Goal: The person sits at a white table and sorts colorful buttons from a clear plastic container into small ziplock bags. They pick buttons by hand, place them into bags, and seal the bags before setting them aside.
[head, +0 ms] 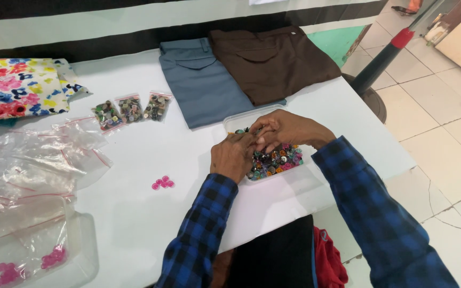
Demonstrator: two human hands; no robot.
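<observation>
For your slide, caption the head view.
Both hands sort mixed buttons in a clear plastic tray on a white table.

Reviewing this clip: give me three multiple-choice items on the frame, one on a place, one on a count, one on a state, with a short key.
1. Where does the small pile of loose pink buttons lie?
A. On the white table, left of the clear tray
B. On the grey trousers
C. On the floor tiles

2. How many small filled bags of mixed buttons lie in a row near the grey trousers?
A. One
B. Three
C. Five

3. What are the two hands doing?
A. Resting flat on the brown trousers
B. Both fingering the buttons in the clear tray
C. Holding the floral cloth

Key: 1 A, the pink pile sits on the white table beside the clear tray. 2 B, three bags lie side by side. 3 B, the left hand and right hand meet over the tray's buttons.
</observation>
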